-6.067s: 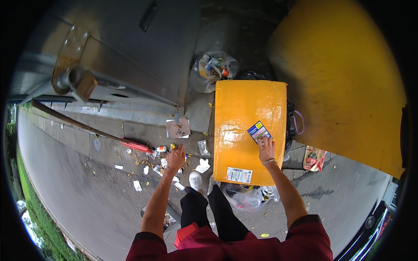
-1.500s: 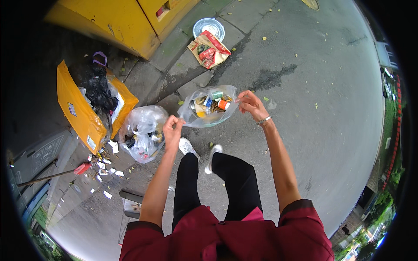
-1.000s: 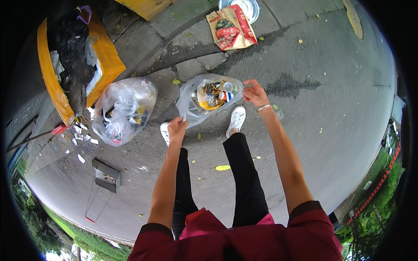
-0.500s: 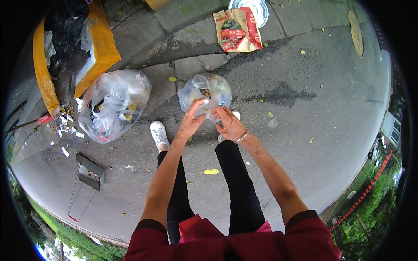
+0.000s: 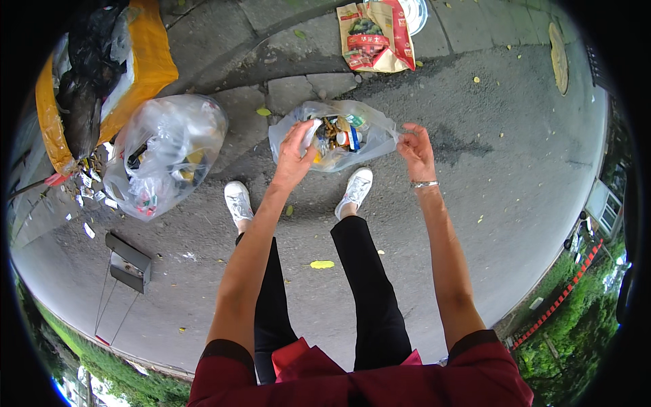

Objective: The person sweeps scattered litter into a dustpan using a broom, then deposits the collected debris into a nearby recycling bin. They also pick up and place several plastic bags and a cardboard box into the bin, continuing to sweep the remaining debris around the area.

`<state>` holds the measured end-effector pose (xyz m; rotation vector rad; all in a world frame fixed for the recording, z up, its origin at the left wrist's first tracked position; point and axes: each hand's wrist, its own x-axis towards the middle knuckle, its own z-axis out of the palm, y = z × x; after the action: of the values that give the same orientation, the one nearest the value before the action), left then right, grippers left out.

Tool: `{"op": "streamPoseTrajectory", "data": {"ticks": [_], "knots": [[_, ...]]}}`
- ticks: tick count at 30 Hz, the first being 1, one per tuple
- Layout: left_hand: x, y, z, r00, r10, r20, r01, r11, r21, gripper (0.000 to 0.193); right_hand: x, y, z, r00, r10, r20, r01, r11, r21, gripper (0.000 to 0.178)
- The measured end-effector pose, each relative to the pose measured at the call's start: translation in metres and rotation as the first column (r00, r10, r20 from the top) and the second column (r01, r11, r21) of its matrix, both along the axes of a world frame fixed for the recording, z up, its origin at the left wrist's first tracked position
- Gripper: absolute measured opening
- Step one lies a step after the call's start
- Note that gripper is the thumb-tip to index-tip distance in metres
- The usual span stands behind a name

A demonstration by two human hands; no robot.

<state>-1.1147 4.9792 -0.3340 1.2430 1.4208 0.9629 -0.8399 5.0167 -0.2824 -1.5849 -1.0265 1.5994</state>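
A clear plastic bag [image 5: 371, 122] stands on the pavement in front of my feet, its mouth spread wide. Inside lie mixed bits of rubbish [image 5: 337, 136], among them brownish scraps and a white-and-blue piece. On the bag's left rim, my left hand [image 5: 296, 154] is closed, with bunched whitish plastic at its fingertips. My right hand [image 5: 416, 150], wearing a bracelet, pinches the opposite rim and draws the plastic out to the right.
To the left sit a fuller clear rubbish bag [image 5: 169, 156] and a yellow-orange bin [image 5: 146, 57] with black plastic inside. White scraps [image 5: 89, 230] and a long-handled dustpan [image 5: 129, 261] lie nearby. A printed red-and-tan bag [image 5: 376, 37] rests ahead, beside a round whitish lid-like thing [image 5: 415, 15].
My hands have moved apart, the right one swinging outward with the rim. The bag's mouth has opened wide, showing the rubbish inside.
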Motion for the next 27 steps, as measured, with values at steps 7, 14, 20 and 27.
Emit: {"op": "streamPoseTrajectory", "data": {"ticks": [7, 14, 20, 27], "knots": [[0.011, 0.015, 0.007, 0.912, 0.182, 0.367, -0.139, 0.98, -0.139, 0.049, 0.002, 0.01, 0.003, 0.992, 0.076, 0.103, -0.081, 0.995, 0.054, 0.042], [0.003, 0.013, 0.004, 0.976, 0.178, 0.128, -0.175, 0.984, -0.038, 0.053, -0.013, 0.017, 0.013, 0.992, 0.115, 0.042, -0.118, 0.991, 0.057, 0.043], [0.006, 0.017, 0.021, 0.985, -0.175, -0.005, 0.17, 0.966, -0.195, 0.06, -0.048, 0.014, 0.027, 0.824, 0.371, 0.428, -0.515, 0.804, 0.296, 0.045], [0.018, -0.002, -0.004, 0.943, -0.291, -0.163, 0.313, 0.94, 0.134, 0.025, -0.114, 0.007, 0.045, 0.648, 0.55, 0.526, -0.752, 0.571, 0.329, 0.051]]}}
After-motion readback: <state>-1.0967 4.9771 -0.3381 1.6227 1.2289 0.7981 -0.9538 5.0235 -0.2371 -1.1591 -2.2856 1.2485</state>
